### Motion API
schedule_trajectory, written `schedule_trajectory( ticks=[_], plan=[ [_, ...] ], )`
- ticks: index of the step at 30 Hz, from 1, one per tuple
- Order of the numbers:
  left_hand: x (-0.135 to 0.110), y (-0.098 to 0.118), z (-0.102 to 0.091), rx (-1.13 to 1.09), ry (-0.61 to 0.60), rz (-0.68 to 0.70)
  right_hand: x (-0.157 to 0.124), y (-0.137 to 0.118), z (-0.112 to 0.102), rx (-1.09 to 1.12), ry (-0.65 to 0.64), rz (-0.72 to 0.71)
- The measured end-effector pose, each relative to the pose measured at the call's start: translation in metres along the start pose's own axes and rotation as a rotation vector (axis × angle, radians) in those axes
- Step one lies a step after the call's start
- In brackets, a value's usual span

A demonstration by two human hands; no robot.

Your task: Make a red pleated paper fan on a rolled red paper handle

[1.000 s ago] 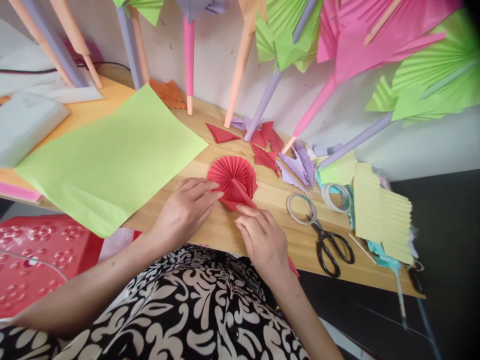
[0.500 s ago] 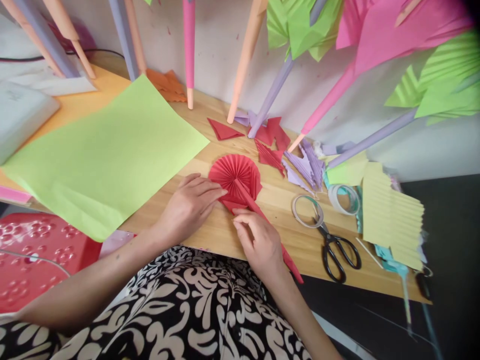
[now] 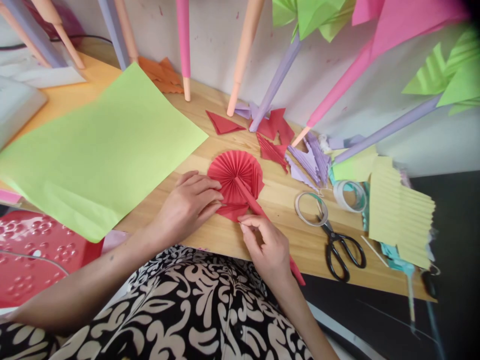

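A red pleated paper fan (image 3: pixel 234 172), spread into a round disc, lies on the wooden table (image 3: pixel 285 235). A rolled red paper stick (image 3: pixel 252 199) runs from the disc's centre toward the table's front edge. My left hand (image 3: pixel 187 207) rests with flat fingers on the disc's lower left part. My right hand (image 3: pixel 267 245) is curled over the stick, its fingers pinched on it just below the disc. The stick's lower end (image 3: pixel 298 274) shows past my right wrist.
A large green sheet (image 3: pixel 97 150) covers the table's left. Red scraps (image 3: pixel 275 135) and purple scraps (image 3: pixel 309 160) lie behind the fan. Tape rings (image 3: pixel 311 207), black scissors (image 3: pixel 339 247) and pleated yellow paper (image 3: pixel 399 215) sit at right. Paper flowers on rolled stems (image 3: pixel 277 80) lean on the wall. A red stool (image 3: pixel 33 255) stands lower left.
The view has tilted a little downward. My right hand has slid along the red stick and closed more tightly on it. My left hand stays on the disc.
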State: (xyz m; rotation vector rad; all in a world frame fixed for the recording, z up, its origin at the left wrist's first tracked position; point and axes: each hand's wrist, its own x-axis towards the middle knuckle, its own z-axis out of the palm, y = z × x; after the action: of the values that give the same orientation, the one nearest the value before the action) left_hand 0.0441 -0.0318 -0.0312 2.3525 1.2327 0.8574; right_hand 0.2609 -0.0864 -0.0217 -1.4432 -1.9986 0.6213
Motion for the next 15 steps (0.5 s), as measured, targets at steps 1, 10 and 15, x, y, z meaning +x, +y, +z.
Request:
schedule_trajectory(
  ticks=[1, 10, 15],
  plan=[
    [0.000, 0.000, 0.000, 0.005, -0.004, 0.004, 0.000, 0.000, 0.001, -0.002, 0.004, -0.008],
    [0.005, 0.009, 0.003, 0.082, -0.030, -0.011, -0.002, 0.004, 0.005, -0.018, 0.035, -0.051],
    [0.009, 0.016, 0.004, 0.161, -0.034, -0.041, -0.004, 0.007, 0.007, -0.013, 0.053, -0.087]
  ],
)
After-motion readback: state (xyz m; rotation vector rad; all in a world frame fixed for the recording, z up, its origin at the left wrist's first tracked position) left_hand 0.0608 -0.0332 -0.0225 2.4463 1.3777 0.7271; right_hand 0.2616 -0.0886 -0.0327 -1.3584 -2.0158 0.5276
